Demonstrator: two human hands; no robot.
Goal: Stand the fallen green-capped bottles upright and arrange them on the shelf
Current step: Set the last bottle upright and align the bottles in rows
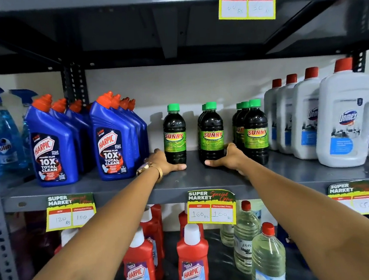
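Item: green-capped bottles, dark liquid, "SUNNY" label. Location: middle shelf [196,183], centre of the frame, between blue Harpic bottles [52,147] at left and white Domex bottles [344,121] at right.

Count and condition: three columns, all upright. Left column, single bottle [174,134]. Middle column [212,133], at least two deep. Right column [255,131], about three deep. None seen lying down.

Left hand [162,164]: wrapped around the base of the single bottle, thumb in front, fingers behind it and hidden; a light hold, apparently.

Right hand [229,158]: cupped at the base of the middle column, thumb across the front, fingers at its right side; grip firmness cannot be told.

Progress, as judged: the standing-up appears finished. Remaining: evening out spacing and row alignment; the left column looks thinner than the others.
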